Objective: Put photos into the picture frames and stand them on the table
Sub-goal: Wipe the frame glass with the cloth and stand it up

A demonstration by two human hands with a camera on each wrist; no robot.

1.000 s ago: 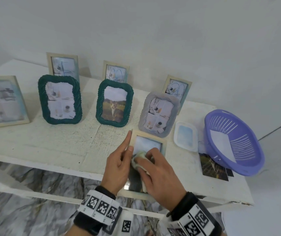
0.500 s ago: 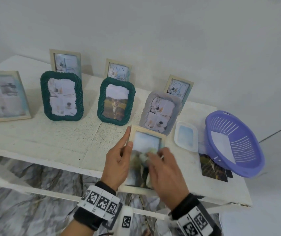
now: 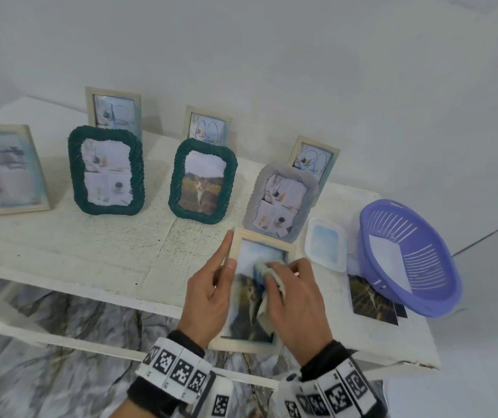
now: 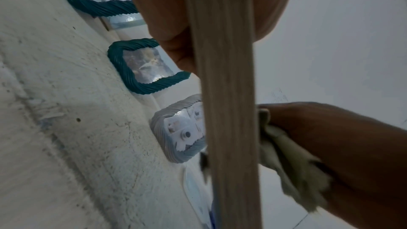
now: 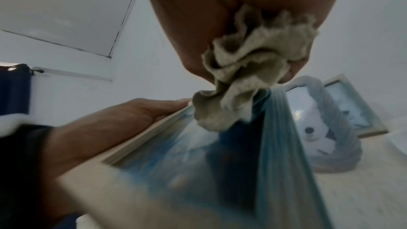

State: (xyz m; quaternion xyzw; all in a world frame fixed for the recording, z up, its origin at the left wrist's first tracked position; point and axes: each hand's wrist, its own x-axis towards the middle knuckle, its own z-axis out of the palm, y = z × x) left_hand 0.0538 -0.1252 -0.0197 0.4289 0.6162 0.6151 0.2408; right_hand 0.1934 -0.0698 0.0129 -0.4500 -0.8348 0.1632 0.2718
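Note:
A light wooden picture frame [image 3: 264,238] with a landscape photo in it is tilted over the table's front edge. My left hand [image 3: 211,285] grips its left side, thumb on the front, index finger stretched along the edge; the left wrist view shows that frame edge [image 4: 226,111] running down the picture. My right hand [image 3: 294,300] holds a crumpled pale cloth [image 3: 271,276] pressed against the glass, and the cloth [image 5: 249,69] bunches under the fingers over the blue photo in the right wrist view. A loose photo [image 3: 369,298] lies half under the basket.
Several filled frames stand on the white table [image 3: 106,254]: two green rope frames [image 3: 106,170], a grey rope frame [image 3: 280,200], wooden ones behind and at far left [image 3: 3,168]. A purple basket [image 3: 407,257] and a white tray [image 3: 326,244] sit at right.
My right hand has wiped the cloth up the glass, from the frame's lower middle toward its upper part. The left hand keeps its grip and the frame has tilted slightly.

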